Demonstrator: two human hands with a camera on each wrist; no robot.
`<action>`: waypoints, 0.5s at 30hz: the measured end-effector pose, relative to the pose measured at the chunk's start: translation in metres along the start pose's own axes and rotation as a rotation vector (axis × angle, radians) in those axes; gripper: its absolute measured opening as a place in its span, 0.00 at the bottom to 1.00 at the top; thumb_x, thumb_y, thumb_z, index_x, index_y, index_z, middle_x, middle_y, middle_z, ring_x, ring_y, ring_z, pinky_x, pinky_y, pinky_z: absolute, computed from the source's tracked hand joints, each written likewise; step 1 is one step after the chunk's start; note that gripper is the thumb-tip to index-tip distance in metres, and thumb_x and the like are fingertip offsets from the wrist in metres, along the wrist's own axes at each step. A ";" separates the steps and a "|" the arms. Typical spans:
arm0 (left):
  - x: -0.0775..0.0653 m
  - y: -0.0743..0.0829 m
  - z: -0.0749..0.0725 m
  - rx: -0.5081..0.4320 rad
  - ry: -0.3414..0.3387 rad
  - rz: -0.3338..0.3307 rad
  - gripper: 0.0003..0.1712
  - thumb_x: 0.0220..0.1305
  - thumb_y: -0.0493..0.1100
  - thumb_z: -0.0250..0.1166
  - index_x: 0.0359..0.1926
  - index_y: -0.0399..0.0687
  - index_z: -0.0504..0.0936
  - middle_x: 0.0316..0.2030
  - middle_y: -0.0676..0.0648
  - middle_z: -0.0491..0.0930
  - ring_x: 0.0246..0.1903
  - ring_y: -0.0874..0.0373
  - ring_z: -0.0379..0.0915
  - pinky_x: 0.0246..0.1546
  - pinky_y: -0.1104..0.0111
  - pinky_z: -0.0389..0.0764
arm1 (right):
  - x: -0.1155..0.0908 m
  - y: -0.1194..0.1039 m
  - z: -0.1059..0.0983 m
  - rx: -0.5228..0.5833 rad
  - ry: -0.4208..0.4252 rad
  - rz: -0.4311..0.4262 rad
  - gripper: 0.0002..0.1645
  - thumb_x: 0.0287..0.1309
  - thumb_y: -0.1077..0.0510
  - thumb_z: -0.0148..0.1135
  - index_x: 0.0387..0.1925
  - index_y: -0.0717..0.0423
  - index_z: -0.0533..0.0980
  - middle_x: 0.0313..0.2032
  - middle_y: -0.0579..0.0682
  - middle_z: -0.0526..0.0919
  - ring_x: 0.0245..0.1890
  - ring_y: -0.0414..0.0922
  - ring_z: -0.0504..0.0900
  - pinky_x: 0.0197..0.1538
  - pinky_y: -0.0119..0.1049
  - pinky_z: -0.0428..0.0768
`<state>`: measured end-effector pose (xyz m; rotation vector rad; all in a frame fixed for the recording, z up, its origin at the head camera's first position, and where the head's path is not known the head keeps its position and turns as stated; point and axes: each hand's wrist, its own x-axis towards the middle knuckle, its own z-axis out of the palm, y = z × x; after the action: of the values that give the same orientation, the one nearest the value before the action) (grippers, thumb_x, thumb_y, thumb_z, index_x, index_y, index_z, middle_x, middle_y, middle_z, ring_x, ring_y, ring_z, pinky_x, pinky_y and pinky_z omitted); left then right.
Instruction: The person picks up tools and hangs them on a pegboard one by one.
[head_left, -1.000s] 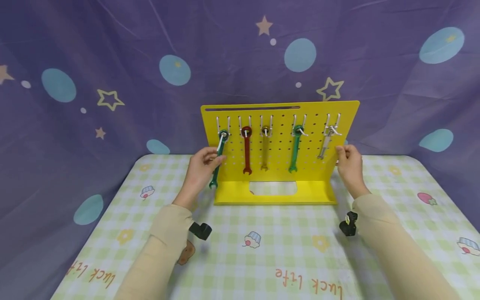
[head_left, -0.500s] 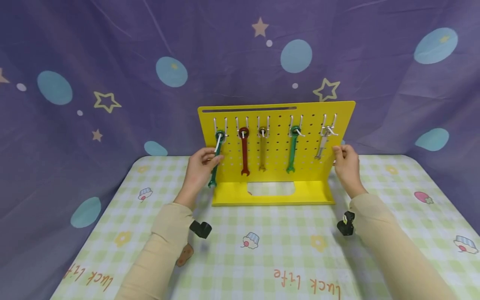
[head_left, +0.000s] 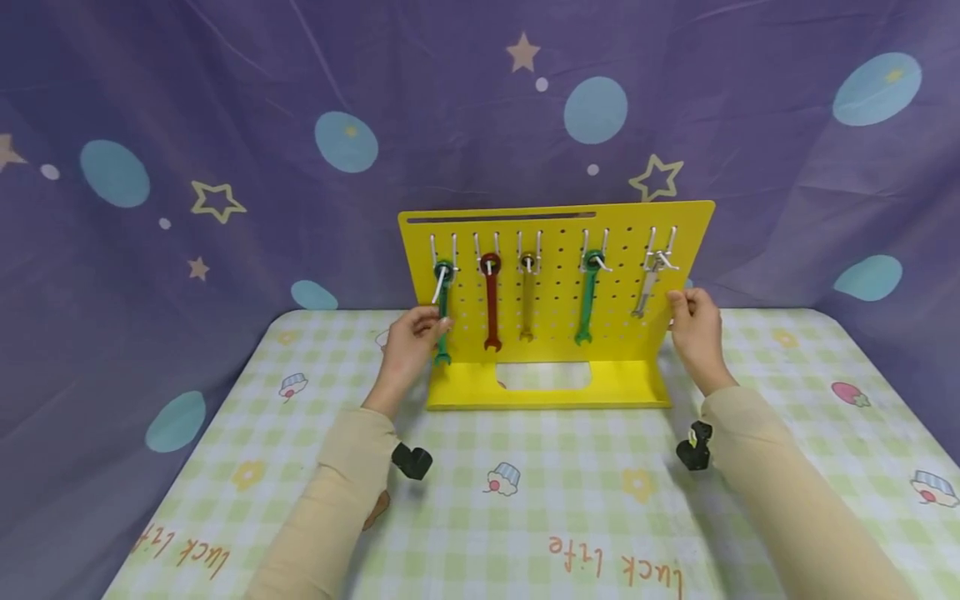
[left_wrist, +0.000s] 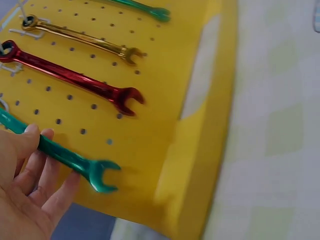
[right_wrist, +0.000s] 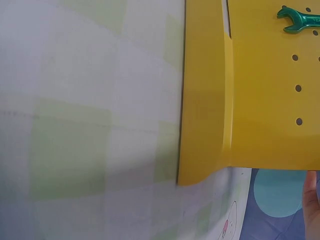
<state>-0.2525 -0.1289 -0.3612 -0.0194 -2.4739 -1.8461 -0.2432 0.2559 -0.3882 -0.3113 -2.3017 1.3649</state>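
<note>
A yellow pegboard stand (head_left: 547,321) stands upright on the table. On its white hooks hang several wrenches. The leftmost, a dark green wrench (left_wrist: 65,152), has its ring end on a hook and its open jaw downward. My left hand (head_left: 408,350) holds this wrench along its shaft, thumb (left_wrist: 31,135) in front and fingers behind. Beside it hang a red wrench (head_left: 492,308), a gold wrench (head_left: 527,304), another green wrench (head_left: 588,300) and a small silver wrench (head_left: 647,287). My right hand (head_left: 697,337) grips the board's right edge, thumb in front, other fingers mostly hidden.
A checkered cloth (head_left: 570,500) with printed cupcakes and lettering covers the table. Behind the board hangs a purple curtain (head_left: 465,125) with stars and blue ovals. The board's base has a cut-out and a front lip (head_left: 547,406).
My left hand has shifted right and slightly down, bringing the green wrench's lower end rightward, so it hangs straighter. The right hand keeps its grip on the board's edge.
</note>
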 end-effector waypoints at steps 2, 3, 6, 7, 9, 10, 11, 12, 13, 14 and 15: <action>0.000 -0.004 0.004 -0.005 0.005 -0.001 0.16 0.69 0.39 0.64 0.54 0.33 0.78 0.45 0.37 0.81 0.46 0.47 0.79 0.46 0.63 0.80 | 0.000 0.000 -0.001 -0.010 -0.004 0.005 0.26 0.75 0.49 0.44 0.47 0.72 0.70 0.42 0.64 0.77 0.34 0.47 0.76 0.31 0.17 0.73; 0.000 -0.007 0.005 -0.004 0.009 0.003 0.16 0.69 0.38 0.64 0.53 0.33 0.78 0.45 0.37 0.81 0.45 0.47 0.78 0.47 0.62 0.80 | 0.000 0.000 -0.002 -0.015 -0.007 0.008 0.25 0.75 0.49 0.44 0.48 0.71 0.69 0.42 0.64 0.77 0.35 0.48 0.76 0.31 0.17 0.73; 0.000 -0.012 0.008 0.025 0.021 0.032 0.16 0.69 0.38 0.64 0.53 0.33 0.79 0.46 0.36 0.81 0.47 0.45 0.77 0.50 0.60 0.78 | 0.001 -0.002 -0.003 -0.022 -0.003 -0.002 0.24 0.75 0.50 0.45 0.47 0.71 0.69 0.43 0.65 0.78 0.34 0.47 0.76 0.30 0.17 0.72; 0.000 -0.013 0.009 0.043 0.022 0.041 0.16 0.69 0.38 0.64 0.54 0.33 0.79 0.47 0.36 0.81 0.48 0.45 0.77 0.51 0.59 0.77 | 0.002 -0.003 -0.004 -0.020 0.001 -0.008 0.23 0.75 0.50 0.46 0.47 0.71 0.69 0.43 0.66 0.78 0.33 0.45 0.76 0.30 0.17 0.72; -0.001 -0.015 0.010 0.066 0.027 0.057 0.16 0.69 0.39 0.64 0.54 0.34 0.79 0.48 0.36 0.80 0.50 0.44 0.76 0.53 0.58 0.76 | 0.002 -0.004 -0.005 -0.013 0.006 -0.017 0.23 0.75 0.50 0.47 0.46 0.71 0.69 0.43 0.67 0.78 0.31 0.40 0.75 0.30 0.17 0.72; -0.002 -0.015 0.011 0.068 0.029 0.061 0.16 0.69 0.39 0.64 0.54 0.34 0.79 0.49 0.36 0.80 0.51 0.44 0.76 0.54 0.57 0.76 | 0.003 -0.005 -0.006 -0.006 0.001 -0.018 0.24 0.75 0.49 0.47 0.47 0.71 0.69 0.44 0.67 0.78 0.31 0.38 0.74 0.30 0.17 0.73; -0.003 -0.015 0.011 0.070 0.032 0.062 0.16 0.69 0.39 0.64 0.54 0.35 0.79 0.49 0.36 0.80 0.51 0.44 0.76 0.54 0.56 0.76 | 0.003 -0.006 -0.007 0.000 -0.008 -0.015 0.25 0.74 0.48 0.47 0.47 0.71 0.69 0.45 0.67 0.78 0.31 0.35 0.74 0.31 0.18 0.74; -0.003 -0.016 0.012 0.066 0.035 0.064 0.16 0.69 0.39 0.64 0.54 0.35 0.80 0.49 0.36 0.80 0.51 0.44 0.76 0.54 0.56 0.76 | 0.003 -0.006 -0.008 0.007 -0.016 -0.012 0.26 0.74 0.48 0.47 0.48 0.71 0.69 0.46 0.68 0.78 0.31 0.34 0.74 0.31 0.18 0.74; -0.004 -0.016 0.012 0.065 0.040 0.067 0.16 0.69 0.39 0.64 0.53 0.34 0.80 0.49 0.36 0.80 0.51 0.44 0.76 0.53 0.56 0.76 | 0.002 -0.007 -0.009 0.015 -0.029 -0.006 0.27 0.74 0.47 0.47 0.50 0.71 0.69 0.47 0.68 0.78 0.32 0.33 0.73 0.32 0.18 0.75; -0.004 -0.016 0.012 0.061 0.043 0.070 0.16 0.68 0.38 0.65 0.53 0.34 0.80 0.49 0.36 0.81 0.50 0.44 0.76 0.53 0.56 0.76 | 0.002 -0.007 -0.010 0.022 -0.043 0.001 0.28 0.74 0.46 0.47 0.51 0.72 0.69 0.48 0.68 0.78 0.32 0.32 0.73 0.33 0.19 0.76; -0.005 -0.017 0.013 0.054 0.046 0.074 0.15 0.68 0.37 0.65 0.53 0.34 0.80 0.49 0.35 0.81 0.50 0.43 0.76 0.52 0.56 0.76 | 0.001 -0.007 -0.012 0.031 -0.056 0.007 0.29 0.74 0.46 0.47 0.53 0.72 0.69 0.50 0.68 0.78 0.33 0.31 0.73 0.33 0.20 0.77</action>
<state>-0.2491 -0.1214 -0.3812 -0.0644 -2.4558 -1.7305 -0.2380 0.2617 -0.3771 -0.2756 -2.3244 1.4282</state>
